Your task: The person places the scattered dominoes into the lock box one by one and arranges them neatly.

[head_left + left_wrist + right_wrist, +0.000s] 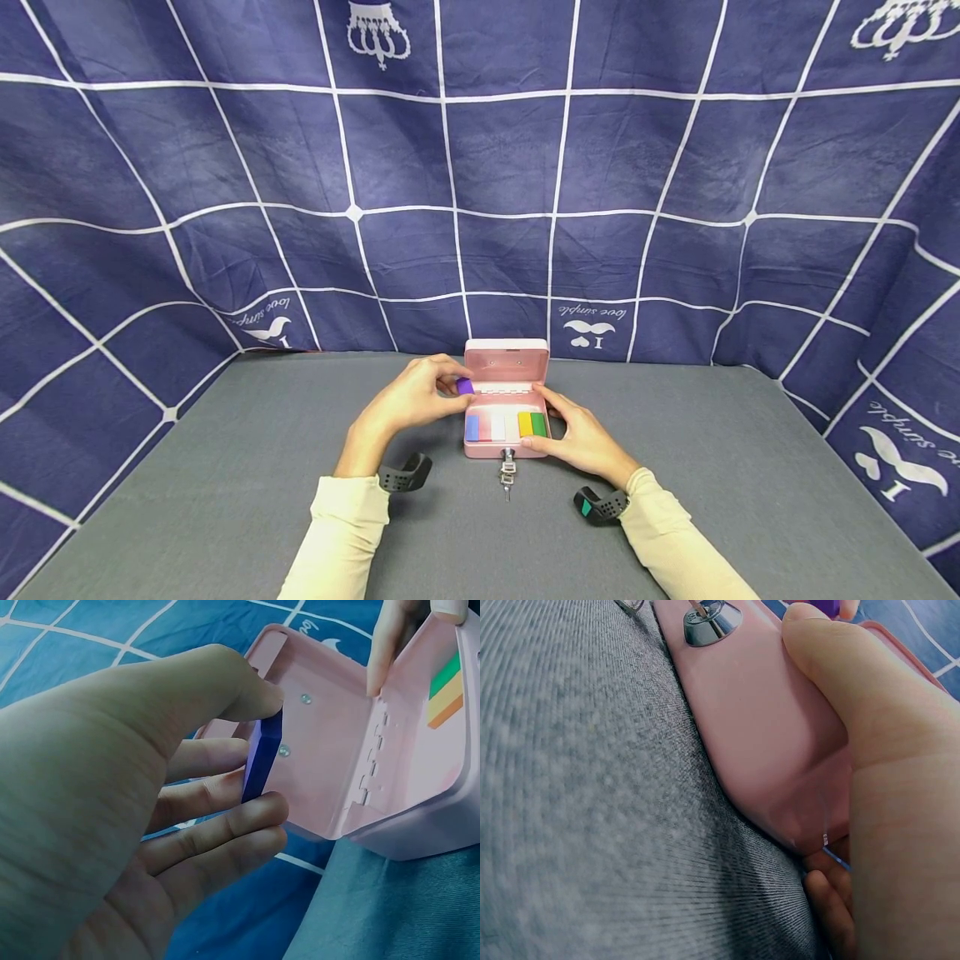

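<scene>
A pink cash box (483, 451) stands on the table with its lid (506, 364) raised at the back. My left hand (412, 396) pinches a flat purple block (262, 756) between thumb and fingertips, over the box's left back corner near the lid. My right hand (588, 437) grips the box's right side, thumb at the front rim and a finger by the back hinge. Inside the box, a blue block (472, 427) lies at the left, with a yellow block (526, 424) and a green block (538, 424) side by side at the right. Pale areas between them are unclear.
Keys (507, 479) hang from the silver lock (711, 626) on the box's front, down onto the grey table (247, 500). A blue cloth (495, 167) with white lines hangs behind the table. Dark bands (406, 473) are worn at both wrists.
</scene>
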A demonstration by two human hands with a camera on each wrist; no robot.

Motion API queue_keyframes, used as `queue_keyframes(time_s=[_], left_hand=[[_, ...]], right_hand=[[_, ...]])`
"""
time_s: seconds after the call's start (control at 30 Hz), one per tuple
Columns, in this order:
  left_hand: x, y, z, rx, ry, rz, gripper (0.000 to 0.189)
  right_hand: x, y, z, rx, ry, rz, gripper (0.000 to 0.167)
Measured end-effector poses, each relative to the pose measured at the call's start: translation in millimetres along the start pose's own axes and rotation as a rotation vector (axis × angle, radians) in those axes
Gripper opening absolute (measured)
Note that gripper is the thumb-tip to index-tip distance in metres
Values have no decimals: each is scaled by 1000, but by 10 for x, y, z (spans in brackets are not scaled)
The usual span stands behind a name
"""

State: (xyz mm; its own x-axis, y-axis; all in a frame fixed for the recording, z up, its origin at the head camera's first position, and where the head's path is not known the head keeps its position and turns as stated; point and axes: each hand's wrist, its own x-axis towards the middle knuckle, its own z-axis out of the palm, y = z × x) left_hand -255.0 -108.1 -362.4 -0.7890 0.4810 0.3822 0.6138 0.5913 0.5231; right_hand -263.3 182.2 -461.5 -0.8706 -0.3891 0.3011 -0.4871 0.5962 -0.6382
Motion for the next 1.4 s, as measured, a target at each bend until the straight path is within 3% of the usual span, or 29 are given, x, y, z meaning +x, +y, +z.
queue_keyframes(time_s=[0.73,1.4], left_hand=[[67,88,184,81,-10,55,37],[128,135,416,100,-50,45,39]], right_hand=[[-9,-23,-16,-1,-13,28,91],[3,-4,-6,12,-3,17,90]])
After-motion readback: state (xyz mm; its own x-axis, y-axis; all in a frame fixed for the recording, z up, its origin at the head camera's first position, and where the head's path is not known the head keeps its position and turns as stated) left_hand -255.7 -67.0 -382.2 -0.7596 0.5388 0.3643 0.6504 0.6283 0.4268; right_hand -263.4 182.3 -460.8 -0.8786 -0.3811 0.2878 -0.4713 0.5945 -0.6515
